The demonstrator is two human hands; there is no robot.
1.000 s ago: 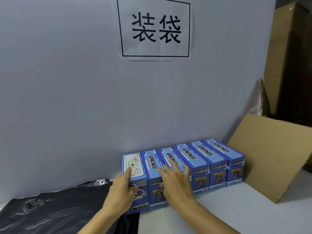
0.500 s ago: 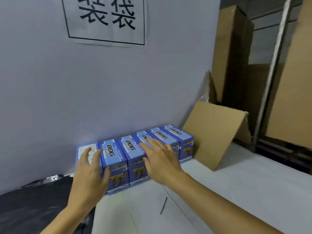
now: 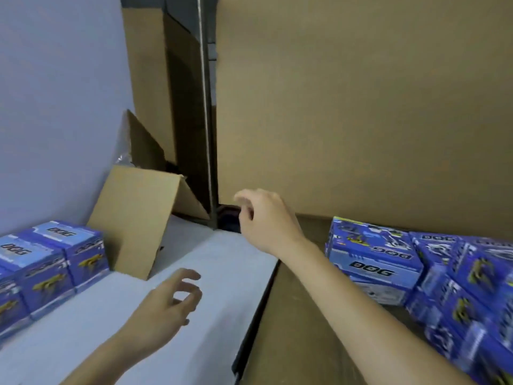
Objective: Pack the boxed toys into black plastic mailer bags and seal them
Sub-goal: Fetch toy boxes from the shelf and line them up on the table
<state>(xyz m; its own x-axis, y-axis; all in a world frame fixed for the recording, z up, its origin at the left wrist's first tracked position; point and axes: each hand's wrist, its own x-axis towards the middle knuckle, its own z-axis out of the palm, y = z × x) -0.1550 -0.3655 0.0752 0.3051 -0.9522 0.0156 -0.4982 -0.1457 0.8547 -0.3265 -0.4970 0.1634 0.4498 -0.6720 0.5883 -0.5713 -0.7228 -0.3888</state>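
Blue toy boxes marked "DOG" stand in two groups. One row of boxes sits on the white table at the far left, packed side by side against the pale wall. A second lot, a heap of boxes, lies at the right inside a large open cardboard carton, stacked unevenly, some on their sides and some tilted. No mailer bag is in view.

The left hand hangs just above the table, fingers loosely curled and spread, holding nothing. It is well apart from the left row. The right hand is raised over the table's far edge, fingers bent downward and relaxed, holding nothing; its forearm crosses above the carton's floor, near the heap but apart from it.

A folded cardboard sheet leans on the table just beside the left row. Behind it stand tall cardboard panels and a dark metal post. A dark object below the right hand's fingers is too blurred to identify.
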